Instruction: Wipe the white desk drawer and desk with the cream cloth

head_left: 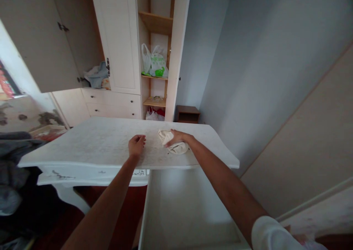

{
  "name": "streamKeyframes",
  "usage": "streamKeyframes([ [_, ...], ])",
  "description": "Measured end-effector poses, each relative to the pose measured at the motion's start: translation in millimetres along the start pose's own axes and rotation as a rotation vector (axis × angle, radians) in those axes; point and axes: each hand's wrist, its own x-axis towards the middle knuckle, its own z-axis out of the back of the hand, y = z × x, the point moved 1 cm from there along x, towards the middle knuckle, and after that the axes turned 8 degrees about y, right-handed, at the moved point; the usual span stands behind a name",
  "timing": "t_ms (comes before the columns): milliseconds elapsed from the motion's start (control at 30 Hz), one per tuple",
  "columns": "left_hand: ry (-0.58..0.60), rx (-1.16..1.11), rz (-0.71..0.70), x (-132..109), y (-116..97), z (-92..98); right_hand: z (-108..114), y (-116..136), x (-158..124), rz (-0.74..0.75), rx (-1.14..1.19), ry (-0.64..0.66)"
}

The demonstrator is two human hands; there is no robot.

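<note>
A cream cloth point(178, 148) lies bunched on the white desk top point(104, 136), right of the middle. My right hand point(176, 137) presses on it from above, with the fingers wrapped over its folds. To the left, my left hand point(137, 145) rests on or just over the desk surface, its fingers curled in and no object showing in them. Faint grey smudges mark the top around both hands, and a few dark specks sit beside the cloth. Below the front edge, an open drawer point(187, 206) extends toward me under my right forearm.
Behind the desk stands a white wardrobe point(118, 40) with open doors. Plastic bags point(157, 62) sit on its shelf. A small brown cabinet point(188, 113) is in the corner by the grey wall point(248, 58). Dark clothes point(13, 161) are piled at the left.
</note>
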Motion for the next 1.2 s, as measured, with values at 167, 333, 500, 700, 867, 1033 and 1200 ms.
streamKeyframes([
  [167, -0.003, 0.001, 0.003, -1, -2, -0.9, -6, 13, -7, -0.055, -0.154, -0.090],
  [333, -0.006, 0.009, -0.004, -3, -3, -0.6, -30, 17, -31, -0.057, -0.181, -0.271],
  [500, -0.012, 0.019, -0.016, -3, -5, -0.9, -60, 16, -85, 0.144, 0.007, -0.299],
  [700, -0.037, 0.052, -0.014, -3, -6, -3.8, -130, -8, -175, 0.530, -0.022, -0.183],
  [867, -0.061, 0.045, -0.012, -4, -7, -5.7, -176, -65, -212, 0.523, -0.255, -0.045],
  [1033, -0.054, 0.055, -0.032, -5, -7, -6.9, -182, -92, -229, 0.210, -0.429, -0.092],
  [1200, -0.055, 0.062, -0.025, -7, -9, -7.5, -183, -75, -251, 0.089, -0.297, 0.244],
])
